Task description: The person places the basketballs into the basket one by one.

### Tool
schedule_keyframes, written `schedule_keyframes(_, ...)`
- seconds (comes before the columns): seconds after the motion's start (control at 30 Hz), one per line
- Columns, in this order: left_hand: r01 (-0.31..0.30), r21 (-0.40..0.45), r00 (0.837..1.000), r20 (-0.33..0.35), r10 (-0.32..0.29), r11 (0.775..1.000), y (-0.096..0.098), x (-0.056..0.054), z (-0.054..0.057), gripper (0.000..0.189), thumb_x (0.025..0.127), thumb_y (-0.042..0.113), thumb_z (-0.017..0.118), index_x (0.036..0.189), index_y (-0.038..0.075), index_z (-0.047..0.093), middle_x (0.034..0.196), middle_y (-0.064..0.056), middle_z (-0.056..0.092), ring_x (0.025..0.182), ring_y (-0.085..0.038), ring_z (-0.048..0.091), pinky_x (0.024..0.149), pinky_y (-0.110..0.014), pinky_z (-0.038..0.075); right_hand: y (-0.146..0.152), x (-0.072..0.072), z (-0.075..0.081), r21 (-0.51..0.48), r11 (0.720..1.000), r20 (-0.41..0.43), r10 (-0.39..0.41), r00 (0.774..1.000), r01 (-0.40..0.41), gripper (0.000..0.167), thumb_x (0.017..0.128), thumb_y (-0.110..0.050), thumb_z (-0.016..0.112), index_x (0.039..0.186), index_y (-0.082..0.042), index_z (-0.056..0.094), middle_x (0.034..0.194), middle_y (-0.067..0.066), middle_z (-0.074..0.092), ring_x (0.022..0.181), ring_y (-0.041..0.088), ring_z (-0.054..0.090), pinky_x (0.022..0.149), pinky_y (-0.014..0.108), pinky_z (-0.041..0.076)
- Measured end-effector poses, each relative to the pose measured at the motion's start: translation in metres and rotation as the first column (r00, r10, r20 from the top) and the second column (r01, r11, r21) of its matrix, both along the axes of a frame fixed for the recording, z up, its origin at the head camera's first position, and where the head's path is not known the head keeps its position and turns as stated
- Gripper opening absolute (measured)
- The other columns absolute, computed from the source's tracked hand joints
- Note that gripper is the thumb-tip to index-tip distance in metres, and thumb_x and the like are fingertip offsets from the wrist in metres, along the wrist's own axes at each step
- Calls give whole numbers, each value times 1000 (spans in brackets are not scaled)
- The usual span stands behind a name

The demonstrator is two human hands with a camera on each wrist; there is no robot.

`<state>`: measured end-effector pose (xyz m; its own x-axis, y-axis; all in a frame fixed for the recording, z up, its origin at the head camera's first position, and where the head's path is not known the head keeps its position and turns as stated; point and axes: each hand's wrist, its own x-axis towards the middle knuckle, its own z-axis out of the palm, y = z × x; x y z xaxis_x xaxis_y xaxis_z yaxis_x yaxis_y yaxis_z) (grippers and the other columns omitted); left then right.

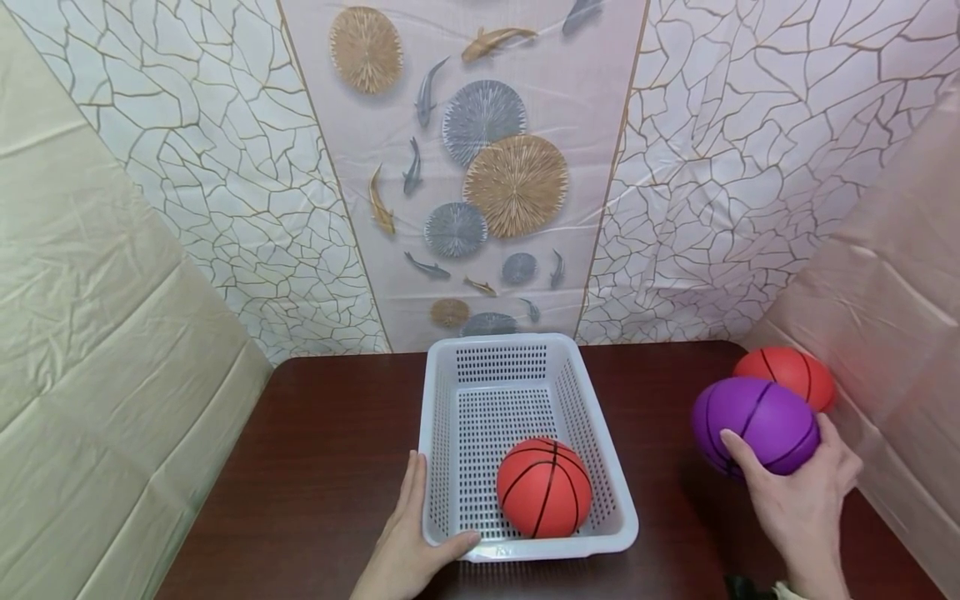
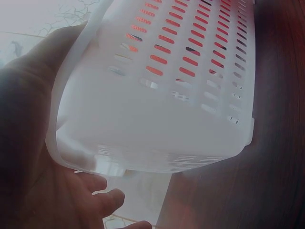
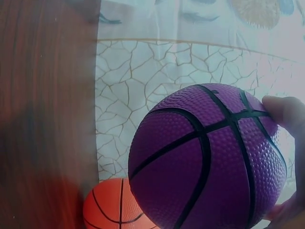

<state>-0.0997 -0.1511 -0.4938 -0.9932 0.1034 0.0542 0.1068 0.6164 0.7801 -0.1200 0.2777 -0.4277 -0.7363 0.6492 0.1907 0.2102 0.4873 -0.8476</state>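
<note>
A purple ball with black basketball lines (image 1: pixel 753 425) is held in my right hand (image 1: pixel 806 492) at the right side, raised off the table. The thumb lies across its near side; the fingers behind are mostly hidden. In the right wrist view the purple ball (image 3: pixel 209 157) fills the middle. My left hand (image 1: pixel 405 533) rests on the near left corner of a white plastic basket (image 1: pixel 438 417), thumb over the front rim, straight fingers along the left side. A red ball with black lines (image 1: pixel 544 487) sits inside the basket's near right part.
Another red ball (image 1: pixel 795 375) lies on the dark wood table (image 1: pixel 330 450) at the back right, partly behind the purple one. Patterned cloth (image 1: pixel 517 183) hangs at the back. Plain cloth (image 1: pixel 907 333) borders the right side, and more (image 1: pixel 112 375) the left.
</note>
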Motion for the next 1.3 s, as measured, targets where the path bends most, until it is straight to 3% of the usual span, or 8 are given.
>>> schedule_keyframes(0.37,-3,7,1000,7,3,1000,0,-1,-1,119,72,64,74,158,23,3,163,3,0,140,-38,27,101,-62,35,-18,-8,5,36,998,-75,51,996,-48,109,73,-35,85,156,-18,17,151,22,16,135,43,20,108,62,22)
schedule_keyframes(0.67,4,10,1000,20,-4,1000,0,0,0,120,72,66,73,158,23,2,163,3,-1,140,-40,27,100,-63,36,-32,-13,7,62,994,-96,96,991,-90,107,72,-33,86,155,-22,19,150,20,19,133,39,23,102,63,28)
schedule_keyframes(1.3,5,26,1000,12,-6,1000,-1,0,1,120,72,63,75,158,22,3,163,2,0,140,-39,27,101,-62,35,-62,-19,16,96,974,-201,219,955,-203,103,72,-24,87,154,-22,24,149,16,24,126,41,35,102,62,31)
